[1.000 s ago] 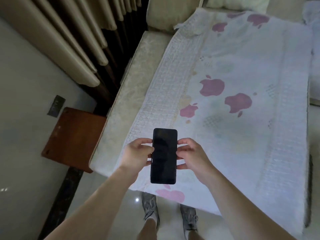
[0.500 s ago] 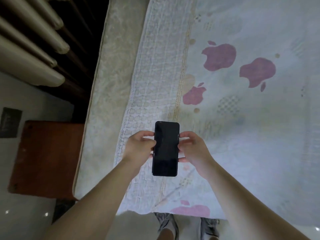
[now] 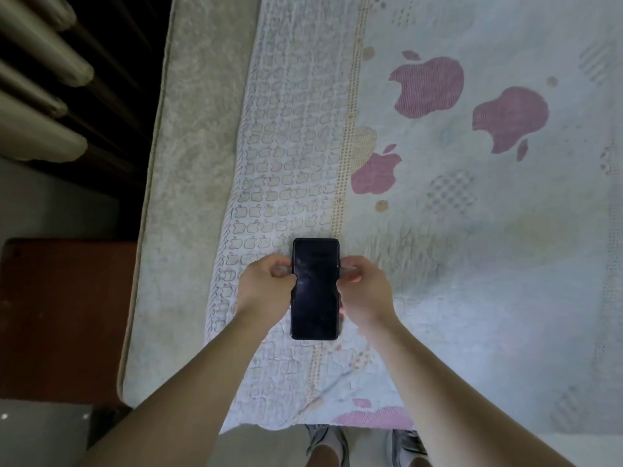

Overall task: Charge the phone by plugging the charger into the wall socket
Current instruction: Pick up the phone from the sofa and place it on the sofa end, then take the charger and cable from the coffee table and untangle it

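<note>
A black phone with a dark screen is held upright in the middle of the view, just above the bed. My left hand pinches its left edge and my right hand pinches its right edge. Beneath it lies a white blanket with purple apple shapes. No charger, cable or wall socket shows in this view.
The bed's beige mattress edge runs down the left of the blanket. A reddish-brown wooden stool stands left of the bed by the wall. Beige curtain folds hang at upper left. My shoes show on the floor at the bottom.
The view has tilted down and closed in on the bed. Both hands have carried the phone lower toward the blanket, keeping the same grip. The dark wall plate on the left has left the view.
</note>
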